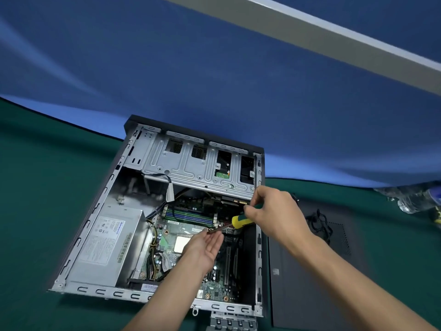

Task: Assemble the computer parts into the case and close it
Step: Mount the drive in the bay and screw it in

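Observation:
An open computer case (100, 206) lies on its side on the green table. Inside it are the motherboard (181, 235), a grey power supply (107, 247) at the left and a metal drive cage (191, 161) at the far end. My right hand (274, 211) grips a yellow and green screwdriver (241, 220), its shaft pointing down and left over the board. My left hand (202, 249) lies palm up with straight fingers over the board, its fingertips touching the screwdriver's tip. Whatever sits at the tip is too small to make out.
The black side panel (310, 271) lies flat on the table right of the case, with a coil of black cable (319, 223) on it. A clear plastic bottle (415, 199) lies at the far right. A grey bracket (231, 322) sits at the case's near edge. Blue wall behind.

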{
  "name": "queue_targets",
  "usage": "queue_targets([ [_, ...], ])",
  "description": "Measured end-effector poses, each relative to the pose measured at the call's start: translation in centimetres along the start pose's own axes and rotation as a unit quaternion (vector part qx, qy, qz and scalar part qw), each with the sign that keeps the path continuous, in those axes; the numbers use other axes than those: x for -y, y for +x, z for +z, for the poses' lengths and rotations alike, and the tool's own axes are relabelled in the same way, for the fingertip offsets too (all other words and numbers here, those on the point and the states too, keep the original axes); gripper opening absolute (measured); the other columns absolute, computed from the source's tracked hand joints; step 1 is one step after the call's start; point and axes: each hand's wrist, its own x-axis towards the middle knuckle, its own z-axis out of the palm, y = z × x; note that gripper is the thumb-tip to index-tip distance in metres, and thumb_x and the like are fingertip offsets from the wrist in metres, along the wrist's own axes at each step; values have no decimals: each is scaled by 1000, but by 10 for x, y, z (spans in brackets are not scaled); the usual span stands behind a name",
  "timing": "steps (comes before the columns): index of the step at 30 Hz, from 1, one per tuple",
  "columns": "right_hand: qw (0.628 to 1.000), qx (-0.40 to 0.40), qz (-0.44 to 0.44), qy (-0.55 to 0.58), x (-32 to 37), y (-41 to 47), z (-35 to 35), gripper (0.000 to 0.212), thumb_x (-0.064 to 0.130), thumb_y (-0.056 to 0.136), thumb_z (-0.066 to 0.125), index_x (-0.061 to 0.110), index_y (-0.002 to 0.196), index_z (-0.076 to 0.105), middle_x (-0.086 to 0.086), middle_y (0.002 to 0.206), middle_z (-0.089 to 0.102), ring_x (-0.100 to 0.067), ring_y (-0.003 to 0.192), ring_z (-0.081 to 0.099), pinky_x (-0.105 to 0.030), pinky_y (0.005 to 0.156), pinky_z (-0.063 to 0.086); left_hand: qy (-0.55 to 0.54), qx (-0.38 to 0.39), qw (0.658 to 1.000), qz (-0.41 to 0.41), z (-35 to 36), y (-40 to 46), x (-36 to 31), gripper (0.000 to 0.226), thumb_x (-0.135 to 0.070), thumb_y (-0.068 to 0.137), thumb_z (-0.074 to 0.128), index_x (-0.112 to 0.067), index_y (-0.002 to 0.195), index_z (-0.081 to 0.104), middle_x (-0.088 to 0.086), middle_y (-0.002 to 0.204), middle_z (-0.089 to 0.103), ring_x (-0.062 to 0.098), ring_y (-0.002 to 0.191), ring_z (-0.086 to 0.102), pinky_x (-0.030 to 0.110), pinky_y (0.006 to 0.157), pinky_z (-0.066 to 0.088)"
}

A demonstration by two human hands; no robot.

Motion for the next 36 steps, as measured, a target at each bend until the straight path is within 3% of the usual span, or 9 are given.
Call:
queue_targets([
  [3,1000,8,-3,-3,-2,-5,4,20,31,83,65,25,71,50,8,63,58,-6,47,45,-24,43,32,16,-6,1000,5,2,2,0,11,-5,97,47,3,103,52,22,83,57,27,71,60,30,40,53],
  [7,1000,4,-9,-15,-1,-9,8,21,33,83,64,26,70,49,8,63,54,-6,50,45,-26,44,30,20,-7,1000,-2,1,5,1,23,-5,98,47,7,116,51,22,87,59,28,77,62,37,77,54],
  [10,1000,-2,-16,-17,0,-14,13,18,32,83,62,26,72,49,8,66,54,-7,52,45,-26,46,30,7,-16,1000,-3,3,2,1,27,-6,98,47,10,120,48,23,103,61,31,106,62,39,87,50],
  [12,999,-1,-22,-24,2,-18,15,18,32,84,61,26,72,49,8,71,55,-8,57,47,-26,47,31,3,-20,1000,-5,3,0,1,26,-6,98,46,11,117,48,24,113,59,32,112,59,39,91,48],
  [17,1000,-8,-14,-9,-2,-20,15,19,34,86,60,27,72,49,9,68,54,-4,51,46,-24,46,30,27,-5,1000,-15,1,0,3,27,-8,100,42,11,119,47,21,93,60,31,111,60,42,86,48],
  [21,1000,-13,-7,18,-8,-20,15,20,34,87,61,26,72,50,9,62,55,-3,47,48,-24,47,34,52,12,999,-7,1,-5,4,28,-14,102,37,10,112,48,23,81,59,29,76,62,44,79,49],
  [26,999,-25,-29,26,-12,-26,19,22,36,86,62,30,69,48,13,67,54,-2,47,44,-18,46,26,169,34,985,5,-12,-17,-6,40,-21,104,32,10,93,54,24,65,68,32,68,65,34,45,56],
  [29,999,-8,-28,20,-13,-27,19,22,36,86,62,30,69,48,12,68,55,-2,45,41,-19,44,26,265,55,963,-3,-26,-23,-28,36,-18,101,36,10,93,58,23,68,69,27,53,67,28,40,52],
  [36,998,51,-21,-31,-14,-30,14,20,33,84,62,28,68,51,9,55,55,2,43,49,-14,37,24,467,26,883,43,-32,-10,-53,29,-16,95,41,-8,69,52,1,49,52,12,36,42,17,36,35],
])
